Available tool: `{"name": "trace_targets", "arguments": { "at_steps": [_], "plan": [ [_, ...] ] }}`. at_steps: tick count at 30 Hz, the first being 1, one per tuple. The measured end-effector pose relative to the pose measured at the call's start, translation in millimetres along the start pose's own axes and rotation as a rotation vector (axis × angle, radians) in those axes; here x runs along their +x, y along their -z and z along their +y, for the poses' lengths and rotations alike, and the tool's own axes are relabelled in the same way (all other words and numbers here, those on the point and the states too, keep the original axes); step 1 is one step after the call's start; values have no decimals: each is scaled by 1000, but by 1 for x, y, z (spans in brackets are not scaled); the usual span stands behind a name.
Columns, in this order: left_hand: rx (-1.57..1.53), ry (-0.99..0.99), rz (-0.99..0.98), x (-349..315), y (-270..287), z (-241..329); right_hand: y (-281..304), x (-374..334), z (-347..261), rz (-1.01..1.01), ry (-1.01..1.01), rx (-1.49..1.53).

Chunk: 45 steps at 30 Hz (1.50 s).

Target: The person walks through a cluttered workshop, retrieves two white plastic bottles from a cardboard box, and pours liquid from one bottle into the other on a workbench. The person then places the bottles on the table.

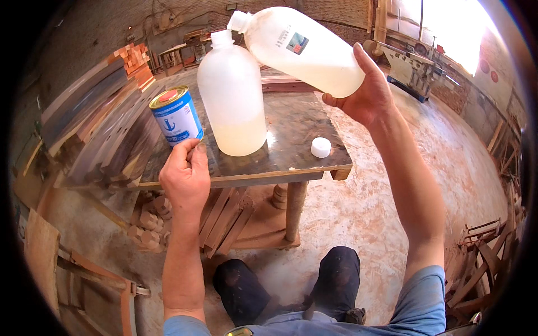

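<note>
My right hand (370, 92) grips the base end of a translucent plastic bottle (302, 47), tilting it with its uncapped neck to the upper left. Pale yellow liquid lies toward its base. Just below and left of that neck is the open mouth of a second translucent bottle (230, 92), upright on the table and partly filled with similar liquid. My left hand (186, 173) is closed, thumb against fingers, at the lower edge of a blue and white tin can (176, 116); whether the fingers hold anything is hidden. A white screw cap (320, 147) lies on the table.
The dark tabletop (302, 120) ends in a near edge just before me. Stacked wooden boards (92, 120) lie to the left, with wood pieces (227, 218) under the table. A machine (417, 67) stands at the back right, scrap wood (487, 263) at the right.
</note>
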<state>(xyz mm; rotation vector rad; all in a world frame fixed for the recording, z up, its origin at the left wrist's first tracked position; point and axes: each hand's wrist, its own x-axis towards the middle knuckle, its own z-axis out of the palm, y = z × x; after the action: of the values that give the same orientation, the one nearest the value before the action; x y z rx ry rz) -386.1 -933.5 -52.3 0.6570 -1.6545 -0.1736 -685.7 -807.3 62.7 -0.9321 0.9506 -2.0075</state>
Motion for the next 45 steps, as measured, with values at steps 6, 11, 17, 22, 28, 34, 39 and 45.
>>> {"name": "trace_targets", "arguments": {
  "at_steps": [6, 11, 17, 22, 28, 34, 39, 45],
  "plan": [
    [58, -89, 47, -1, 3, 18, 9, -6, 18, 0, -62, 126],
    [-295, -116, -148, -12, -13, 76, 17, -13, 27, -79, -125, 395],
    [-634, 165, -449, 28, -82, 127, 16, -17, 32, -199, -103, 413],
    [-748, 102, -538, 39, -106, 146, 9, -20, 36, -355, -76, 498],
    [-737, 21, -412, 38, -111, 136, 20, -29, 36, -326, 1, 84],
    [-775, 24, -450, 37, -117, 114, 40, -7, 35, -421, 40, -284],
    [-414, 93, -475, 26, -114, 113, 48, 4, 41, -456, 78, -552],
    [-50, 186, -506, 21, -108, 122, 50, 6, 52, -547, 71, -490]
  ]
}}
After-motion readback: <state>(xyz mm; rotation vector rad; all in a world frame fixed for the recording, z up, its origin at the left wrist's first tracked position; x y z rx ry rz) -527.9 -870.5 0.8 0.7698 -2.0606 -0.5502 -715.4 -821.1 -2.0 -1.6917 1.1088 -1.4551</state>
